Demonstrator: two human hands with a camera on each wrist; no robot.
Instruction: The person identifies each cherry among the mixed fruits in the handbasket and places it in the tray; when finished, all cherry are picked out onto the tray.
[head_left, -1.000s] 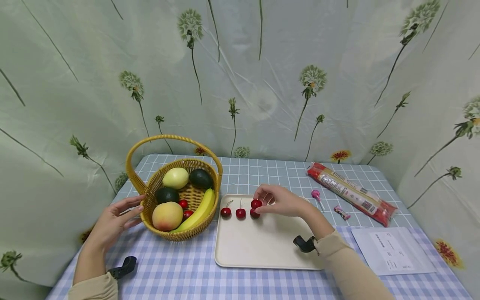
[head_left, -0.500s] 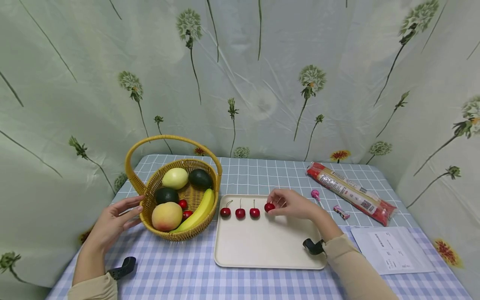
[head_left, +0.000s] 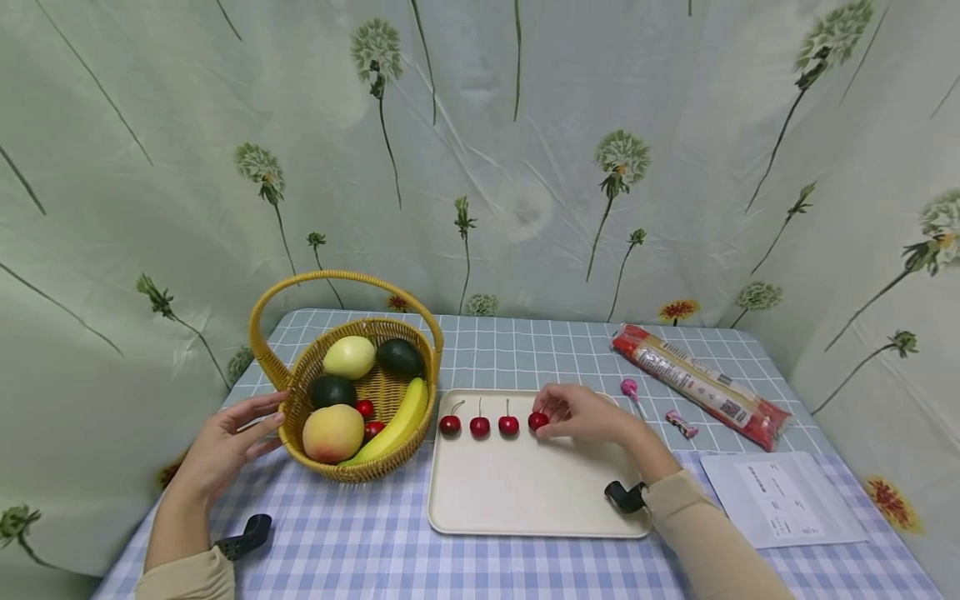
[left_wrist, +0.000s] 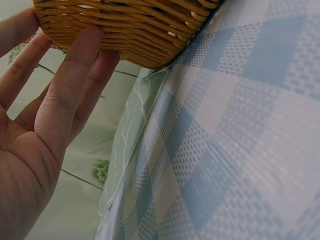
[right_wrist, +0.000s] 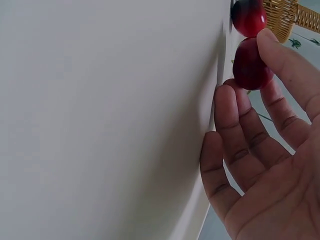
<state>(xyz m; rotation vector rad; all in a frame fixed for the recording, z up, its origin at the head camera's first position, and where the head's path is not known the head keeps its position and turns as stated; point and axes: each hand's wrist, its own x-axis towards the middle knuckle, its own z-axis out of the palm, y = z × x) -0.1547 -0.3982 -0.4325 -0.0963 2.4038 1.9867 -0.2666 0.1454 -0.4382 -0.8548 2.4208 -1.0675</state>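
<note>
I have three cherries (head_left: pixel 479 427) lined up, a fourth cherry (head_left: pixel 537 422) pinched in my right hand (head_left: pixel 579 414), left hand (head_left: pixel 225 437) loosely spread at the basket (head_left: pixel 352 474), two red fruits (head_left: pixel 374 428) left inside.

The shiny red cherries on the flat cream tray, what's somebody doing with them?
A person's right hand is pinching a round red cherry at the right end of a row. Three more red cherries sit beside it, stems up, on the flat cream rectangular tray. The left hand touches the side of a round yellow woven basket, which holds fruit, including a curved yellow banana and a round orange-yellow peach.
</note>
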